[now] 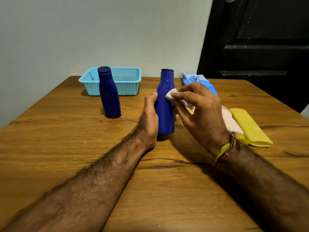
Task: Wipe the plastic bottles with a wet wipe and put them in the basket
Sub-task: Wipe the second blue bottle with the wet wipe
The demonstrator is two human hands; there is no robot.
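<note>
Blue basket (127, 84) holds nothing visible; left hand (149, 118) grips one bottle (164, 111), right hand (199, 111) pinching the wet wipe (170, 95) against it, second bottle (109, 96) waiting.

On the counter (66, 156) we see the basket (127, 81) at the back, left of centre, against the wall. One bottle (109, 94) stands upright just before the basket. To its right, nearer us, a second bottle (164, 106) stands between our left hand (149, 119) and right hand (200, 111). Behind the right hand lies the wipe pack (199, 81); right of it lies a flat case (249, 126).
</note>
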